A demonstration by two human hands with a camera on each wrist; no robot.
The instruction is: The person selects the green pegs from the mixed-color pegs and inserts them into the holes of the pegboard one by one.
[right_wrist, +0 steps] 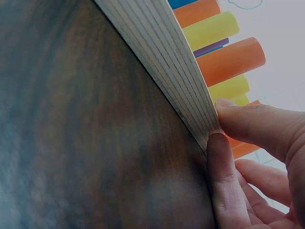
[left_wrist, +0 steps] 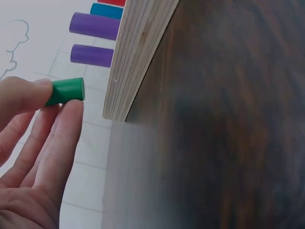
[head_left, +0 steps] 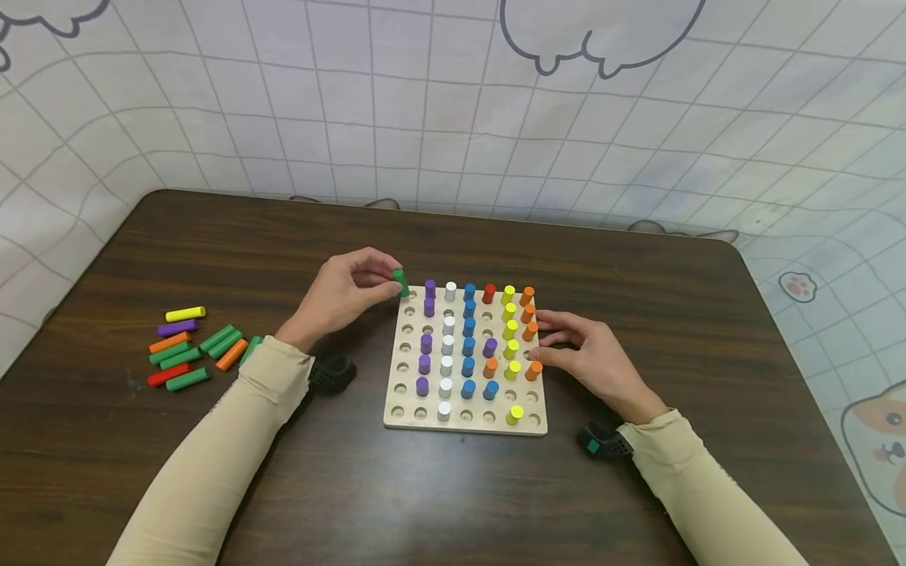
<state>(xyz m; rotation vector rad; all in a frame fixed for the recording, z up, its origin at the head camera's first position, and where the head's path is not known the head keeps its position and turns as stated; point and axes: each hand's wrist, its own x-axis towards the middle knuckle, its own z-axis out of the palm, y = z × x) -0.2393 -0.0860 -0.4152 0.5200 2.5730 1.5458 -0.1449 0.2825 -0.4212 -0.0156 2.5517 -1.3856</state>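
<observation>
Between thumb and fingertips, my left hand (head_left: pixel 344 292) pinches a green peg (head_left: pixel 400 282), held close over the far left corner of the wooden pegboard (head_left: pixel 408 377). In the left wrist view the green peg (left_wrist: pixel 70 90) shows apart from the board's layered edge (left_wrist: pixel 136 62). My right hand (head_left: pixel 594 354) grips the board's right edge. Its thumb (right_wrist: pixel 257 121) lies at the top face and a finger (right_wrist: pixel 222 176) against the side. Columns of purple, white, blue, yellow and orange pegs stand upright in the board, with a red peg (head_left: pixel 489 294) in the far row.
Loose pegs lie on the dark wooden table (head_left: pixel 340 487) to the left, among them a yellow peg (head_left: pixel 185 314), a purple peg (head_left: pixel 178 328), a red peg (head_left: pixel 169 374) and several green ones. Behind the table hangs a white gridded cloth (head_left: pixel 396 110).
</observation>
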